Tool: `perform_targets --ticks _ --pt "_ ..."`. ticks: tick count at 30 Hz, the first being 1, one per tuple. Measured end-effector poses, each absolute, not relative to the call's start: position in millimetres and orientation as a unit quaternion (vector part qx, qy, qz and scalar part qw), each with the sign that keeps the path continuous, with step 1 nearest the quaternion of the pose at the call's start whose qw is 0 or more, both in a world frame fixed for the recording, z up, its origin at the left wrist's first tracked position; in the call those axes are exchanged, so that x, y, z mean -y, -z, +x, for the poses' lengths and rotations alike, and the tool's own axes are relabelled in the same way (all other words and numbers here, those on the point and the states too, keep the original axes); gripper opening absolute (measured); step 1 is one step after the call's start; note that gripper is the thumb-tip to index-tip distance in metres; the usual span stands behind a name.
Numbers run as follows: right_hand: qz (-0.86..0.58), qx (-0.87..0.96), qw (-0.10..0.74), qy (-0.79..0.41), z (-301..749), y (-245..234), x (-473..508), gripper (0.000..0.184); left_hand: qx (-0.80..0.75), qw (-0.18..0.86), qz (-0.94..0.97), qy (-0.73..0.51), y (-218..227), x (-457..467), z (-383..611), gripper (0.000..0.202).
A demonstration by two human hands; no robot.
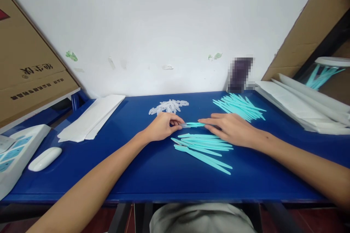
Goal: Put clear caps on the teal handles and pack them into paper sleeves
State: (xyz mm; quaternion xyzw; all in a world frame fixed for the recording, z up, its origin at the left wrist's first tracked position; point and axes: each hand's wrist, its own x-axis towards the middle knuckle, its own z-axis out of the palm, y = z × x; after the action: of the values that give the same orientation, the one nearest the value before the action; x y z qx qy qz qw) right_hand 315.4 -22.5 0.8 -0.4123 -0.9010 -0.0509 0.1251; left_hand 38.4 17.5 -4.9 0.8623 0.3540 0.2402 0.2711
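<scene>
Left hand [162, 126] pinches the clear cap [187, 126], right hand [232, 128] the teal piece [196, 124], fingers [177, 119] nearly together, over mid-surface [142, 174]: probably light, stiff, slick plastic, best gripped by its ends.

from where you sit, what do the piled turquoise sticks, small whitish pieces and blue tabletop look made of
Turquoise sticks: probably plastic, smooth and evenly coloured. Whitish pieces: likely plastic, maybe translucent, as a bluish tint seems to show through. Blue tabletop: smooth with a faint sheen, perhaps painted metal or laminate; the look leaves it open.
</scene>
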Motion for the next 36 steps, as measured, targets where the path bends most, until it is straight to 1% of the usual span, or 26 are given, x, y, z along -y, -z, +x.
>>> perform_targets --ticks 7,14,23,29,32,34,36 --pt "-0.413 0.901 0.112 0.064 316.1 -1.3 22.4 0.045 -0.358 0.263 0.864 -0.238 4.1 -16.6 38.9 0.015" --pt "-0.411 0.902 0.12 0.061 316.1 -0.3 22.3 0.045 -0.362 0.264 0.861 -0.241 5.3 -16.6 38.1 0.015" --pt "-0.382 0.917 0.107 0.032 304.8 -0.1 19.0 0.043 -0.333 0.303 0.851 -0.269 11.0 -15.9 52.0 0.018" --pt "-0.395 0.912 0.109 0.01 300.1 1.5 18.9 0.042 -0.335 0.307 0.846 -0.278 12.5 -13.0 56.2 0.015" --pt "-0.408 0.906 0.113 -0.006 301.7 2.9 16.0 0.039 -0.331 0.283 0.856 -0.279 13.1 -14.8 55.5 0.015" --pt "-0.417 0.901 0.117 0.004 305.2 5.0 11.2 0.039 -0.325 0.231 0.873 -0.281 11.2 -17.9 52.4 0.017" --pt "-0.425 0.896 0.12 0.032 310.1 8.3 4.9 0.039 -0.336 0.155 0.882 -0.291 8.1 -22.8 46.1 0.019"
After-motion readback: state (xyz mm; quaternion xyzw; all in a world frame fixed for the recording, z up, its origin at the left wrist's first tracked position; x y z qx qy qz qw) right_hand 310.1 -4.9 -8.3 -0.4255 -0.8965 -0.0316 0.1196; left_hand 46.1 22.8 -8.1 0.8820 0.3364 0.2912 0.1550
